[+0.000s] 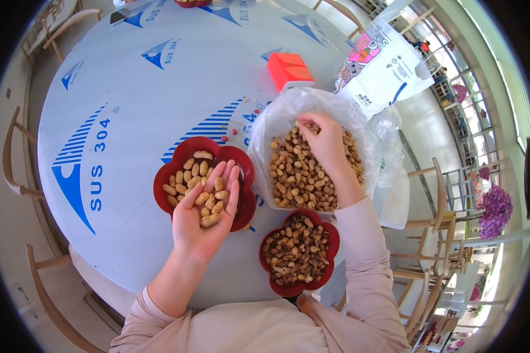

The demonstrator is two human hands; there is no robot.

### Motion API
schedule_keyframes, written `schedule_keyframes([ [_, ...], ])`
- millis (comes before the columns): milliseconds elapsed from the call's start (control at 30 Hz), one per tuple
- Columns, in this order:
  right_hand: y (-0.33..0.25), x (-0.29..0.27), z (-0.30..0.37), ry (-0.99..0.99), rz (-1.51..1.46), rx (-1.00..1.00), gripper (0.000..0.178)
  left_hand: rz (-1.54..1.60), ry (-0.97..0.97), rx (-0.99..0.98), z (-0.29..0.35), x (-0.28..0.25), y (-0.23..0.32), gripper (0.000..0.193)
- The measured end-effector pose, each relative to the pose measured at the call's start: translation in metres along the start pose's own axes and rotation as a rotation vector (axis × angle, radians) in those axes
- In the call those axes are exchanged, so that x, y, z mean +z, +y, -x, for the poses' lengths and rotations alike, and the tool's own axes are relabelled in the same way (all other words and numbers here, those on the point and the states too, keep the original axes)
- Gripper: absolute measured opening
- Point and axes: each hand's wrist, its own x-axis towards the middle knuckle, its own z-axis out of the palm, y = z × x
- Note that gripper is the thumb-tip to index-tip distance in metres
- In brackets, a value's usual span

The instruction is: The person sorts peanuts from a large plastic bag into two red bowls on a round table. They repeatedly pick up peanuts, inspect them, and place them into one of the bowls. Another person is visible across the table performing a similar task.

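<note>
Okay, peanut sorting spot, both hands in use. Left hand [190,219]: palm up, fingers loosely curled, not clenched; a handful of unshelled peanuts [210,220] rests in the palm and against the fingers. It sits over the near right part of a dark red lobed bowl [248,173], which holds more pale unshelled nuts [186,176], mostly on its left side. Can't tell if the hand touches the bowl.

Right hand [325,140]: over the clear plastic bag [262,135], thumb and fingertips pinched together on what looks like a single peanut [298,124]. Can't tell if that one is fully clear of the heap. Bag is open at the top, heaped with unshelled nuts [300,176], standing right of the first bowl.

Second dark red lobed bowl [334,240] is just below the bag, nearer the body, full of darker, browner pieces [294,250]; whole or broken, can't tell for all of them.

Surroundings: grey table [123,76] with blue triangle prints. A few small red kernels [225,139] lie loose beyond the first bowl. Red carton [290,69] is just behind the clear bag; white printed bag [385,65] is behind it to the right. Phone [118,16] lies at the far left edge. Wooden chairs [59,294] around.
</note>
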Motion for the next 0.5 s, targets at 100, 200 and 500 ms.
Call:
schedule_keyframes([
  [100,-0.028,-0.016,0.020,-0.136,-0.458,0.235,0.018,-0.016,0.001,-0.035,0.001,0.001,-0.003,0.052],
  [200,-0.068,-0.020,0.034,-0.278,-0.685,0.247,0.022,-0.164,-0.008,-0.109,0.002,0.000,-0.005,0.052],
  [500,-0.132,-0.023,0.064,-0.291,-0.275,-0.253,0.012,-0.169,-0.071,-0.070,0.000,0.001,0.000,0.050],
])
